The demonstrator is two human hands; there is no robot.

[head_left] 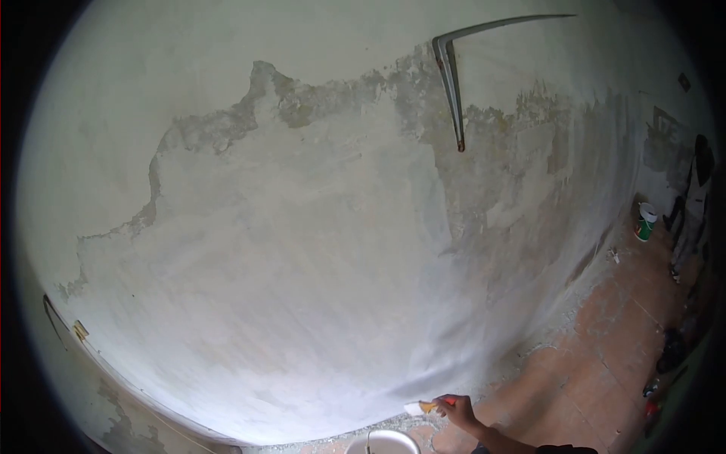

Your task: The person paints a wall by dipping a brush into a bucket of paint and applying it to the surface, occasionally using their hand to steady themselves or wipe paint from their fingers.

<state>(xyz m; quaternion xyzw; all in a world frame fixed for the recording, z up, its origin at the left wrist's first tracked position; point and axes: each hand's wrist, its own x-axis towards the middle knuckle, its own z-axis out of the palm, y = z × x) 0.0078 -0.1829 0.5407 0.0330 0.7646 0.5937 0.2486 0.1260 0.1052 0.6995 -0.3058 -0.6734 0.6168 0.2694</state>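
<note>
My right hand [458, 412], low in the head view and right of centre, is closed around the orange-red handle of a brush [426, 407]. The brush's white head points left, close to the foot of the wall. Below and to the left of it, a pale bucket [399, 436] with a thin wire handle is cut off by the bottom edge. The wall [287, 227] has a large whitish patch with a ragged grey upper border of bare plaster. My left hand does not show.
A bent metal bracket [449, 76] is fixed to the upper wall. White-and-green bucket [645, 221] stands at the right on the tiled floor [605, 356], where debris lies along the wall. Dark objects [670, 350] are at the right edge.
</note>
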